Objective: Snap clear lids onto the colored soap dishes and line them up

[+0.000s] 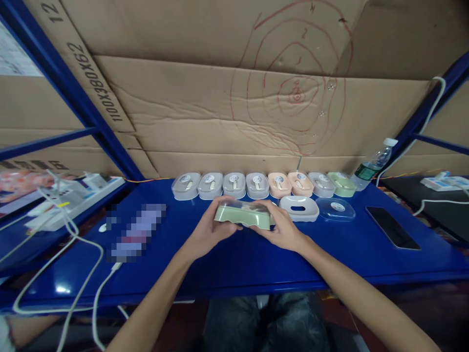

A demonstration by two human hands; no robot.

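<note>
Light green oval plastic box with clear lid (242, 215), long axis running left to right, side wall toward the person, gripped between left hand (210, 230) and right hand (284, 227), left of white oval tray (306, 215).

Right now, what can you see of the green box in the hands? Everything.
The green box has a pale green, glossy, plastic-looking body with a wavy lower edge and a clear lid on top. A pale shape shows through the lid, too blurred to identify. The left hand grips one end, the right hand the other. It is roughly level, long side facing the camera, apparently raised above the blue table. Its underside is hidden.
</note>
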